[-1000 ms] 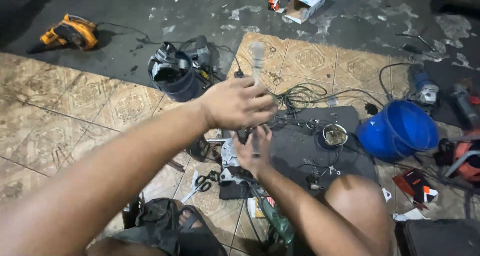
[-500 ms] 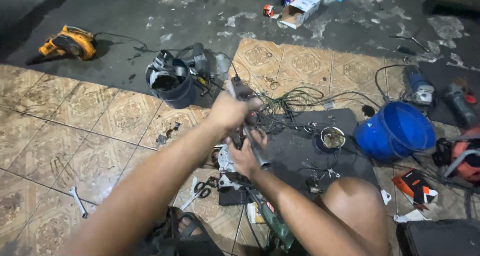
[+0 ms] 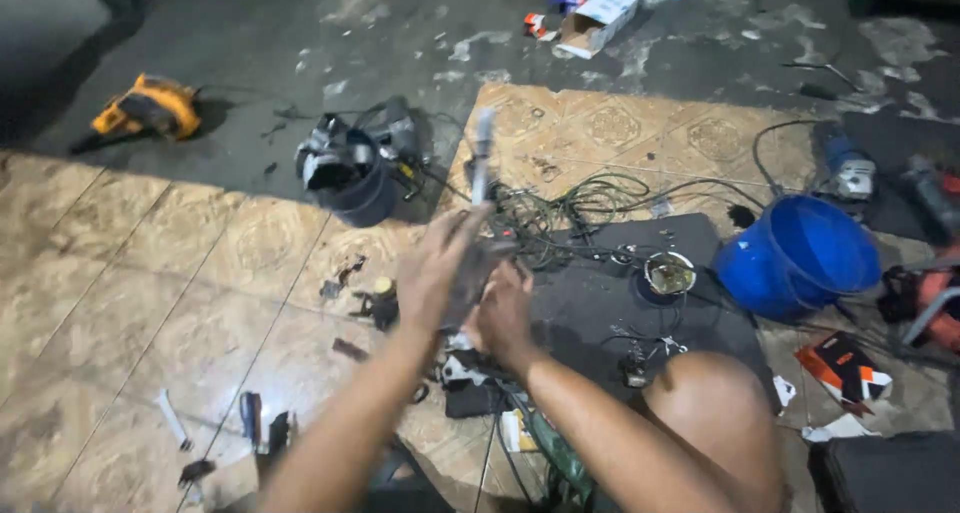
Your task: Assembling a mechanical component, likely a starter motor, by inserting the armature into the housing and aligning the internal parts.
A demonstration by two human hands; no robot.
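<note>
Your left hand (image 3: 437, 271) and right hand (image 3: 503, 313) are both clamped on a blurred dark tool (image 3: 476, 241) that you hold up above the black mat (image 3: 590, 303), its pale shaft pointing away from you. What kind of tool it is, you cannot tell. Just right of the mat lies a blue bucket (image 3: 797, 258) on its side; a small bowl (image 3: 668, 273) sits on the mat, with tangled cables (image 3: 590, 198) at its far edge.
</note>
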